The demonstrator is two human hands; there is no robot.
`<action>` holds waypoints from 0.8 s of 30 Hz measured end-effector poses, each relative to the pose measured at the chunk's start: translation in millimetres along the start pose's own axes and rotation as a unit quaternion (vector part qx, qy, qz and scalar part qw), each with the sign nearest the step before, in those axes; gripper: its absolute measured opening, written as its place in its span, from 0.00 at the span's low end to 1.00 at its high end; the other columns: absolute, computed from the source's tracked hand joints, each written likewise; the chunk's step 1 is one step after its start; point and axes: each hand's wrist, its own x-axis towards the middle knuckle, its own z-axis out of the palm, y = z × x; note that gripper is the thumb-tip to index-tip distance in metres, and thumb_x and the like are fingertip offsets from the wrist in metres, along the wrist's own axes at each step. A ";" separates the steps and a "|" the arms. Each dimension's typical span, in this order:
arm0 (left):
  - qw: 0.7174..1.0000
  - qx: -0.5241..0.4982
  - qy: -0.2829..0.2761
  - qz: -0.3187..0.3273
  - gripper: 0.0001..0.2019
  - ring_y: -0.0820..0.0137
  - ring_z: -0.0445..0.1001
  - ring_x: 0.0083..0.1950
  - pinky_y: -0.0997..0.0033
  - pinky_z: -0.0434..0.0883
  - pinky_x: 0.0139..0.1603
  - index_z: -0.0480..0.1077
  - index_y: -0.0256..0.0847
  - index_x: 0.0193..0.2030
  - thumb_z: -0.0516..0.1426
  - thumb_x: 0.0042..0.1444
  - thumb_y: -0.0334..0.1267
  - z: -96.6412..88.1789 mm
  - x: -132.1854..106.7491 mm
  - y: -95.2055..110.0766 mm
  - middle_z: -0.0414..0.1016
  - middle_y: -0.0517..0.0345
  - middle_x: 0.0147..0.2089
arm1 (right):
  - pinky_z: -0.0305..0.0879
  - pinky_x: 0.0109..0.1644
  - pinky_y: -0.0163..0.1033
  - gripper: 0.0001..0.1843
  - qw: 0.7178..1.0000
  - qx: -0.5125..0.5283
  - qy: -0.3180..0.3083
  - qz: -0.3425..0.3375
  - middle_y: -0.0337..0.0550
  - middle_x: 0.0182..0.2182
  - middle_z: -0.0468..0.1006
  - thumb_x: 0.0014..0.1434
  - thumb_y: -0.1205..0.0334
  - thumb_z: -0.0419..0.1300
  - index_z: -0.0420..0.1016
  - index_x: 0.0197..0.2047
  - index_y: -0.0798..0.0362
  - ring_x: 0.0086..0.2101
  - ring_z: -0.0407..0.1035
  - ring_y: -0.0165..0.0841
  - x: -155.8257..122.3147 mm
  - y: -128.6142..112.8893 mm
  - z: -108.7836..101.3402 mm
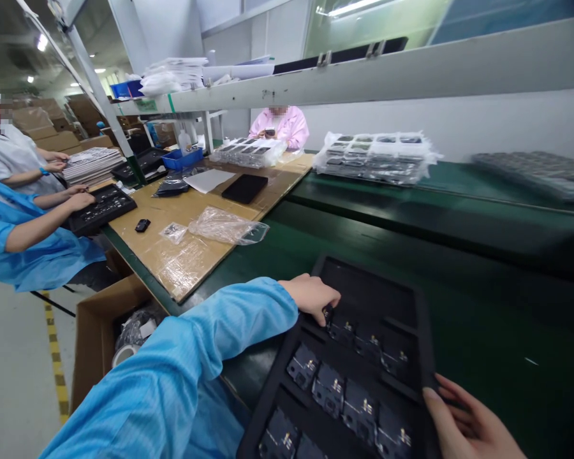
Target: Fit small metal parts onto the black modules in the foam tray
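Note:
A black foam tray lies at an angle on the green bench in front of me. Rows of dark flat electronic parts with small gold contacts sit in its recesses. My left hand is closed at the tray's upper left, thumb and fingers pinching a small black part at the end of a row; the fingers partly cover it. At the right rim, my right hand grips the tray, with the thumb over the edge and the fingers curled beside it. The tray's far section shows no parts.
Cardboard to the left carries a clear plastic bag and a black pad. An open carton stands below the bench edge. Wrapped stacked trays sit behind. Co-workers work at left and far back; a shelf beam crosses above.

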 end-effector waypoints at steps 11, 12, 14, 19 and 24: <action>0.938 -0.337 0.076 0.024 0.14 0.71 0.75 0.32 0.72 0.71 0.32 0.73 0.34 0.50 0.56 0.64 0.40 -10.3 -37.4 18.0 0.78 0.53 0.38 | 0.71 0.31 0.43 0.25 0.987 0.016 0.062 -0.150 0.51 0.38 0.78 0.57 0.44 0.60 0.77 0.48 0.57 0.27 0.69 0.37 -14.2 -7.5 -1.5; 0.910 -0.409 0.068 0.024 0.13 0.72 0.74 0.32 0.72 0.72 0.33 0.74 0.34 0.49 0.58 0.62 0.40 -8.0 -45.5 24.7 0.77 0.55 0.37 | 0.71 0.34 0.45 0.24 0.984 0.011 0.084 -0.155 0.52 0.41 0.77 0.58 0.46 0.61 0.77 0.48 0.56 0.29 0.70 0.38 -17.2 -14.0 -4.0; 0.864 -0.501 0.055 0.026 0.12 0.72 0.74 0.33 0.72 0.74 0.35 0.75 0.35 0.46 0.61 0.58 0.39 -2.7 -62.1 40.8 0.76 0.57 0.35 | 0.71 0.40 0.47 0.22 0.979 0.026 0.103 -0.174 0.52 0.43 0.78 0.59 0.48 0.62 0.77 0.50 0.55 0.33 0.71 0.40 -27.4 -34.0 -9.2; 0.843 -0.533 0.072 0.009 0.11 0.71 0.77 0.36 0.74 0.73 0.37 0.77 0.36 0.46 0.62 0.58 0.37 5.3 -91.2 77.1 0.79 0.55 0.38 | 0.74 0.39 0.41 0.17 0.958 0.197 -0.168 -0.126 0.47 0.39 0.81 0.62 0.51 0.66 0.80 0.49 0.53 0.36 0.75 0.40 -63.5 -96.7 -15.1; 0.835 -0.540 0.101 -0.001 0.12 0.70 0.78 0.38 0.72 0.75 0.40 0.78 0.37 0.47 0.62 0.59 0.39 5.3 -103.8 88.2 0.80 0.54 0.40 | 0.71 0.32 0.36 0.16 0.936 0.257 -0.217 -0.108 0.42 0.27 0.79 0.66 0.50 0.63 0.82 0.36 0.54 0.27 0.73 0.36 -84.8 -114.5 -12.0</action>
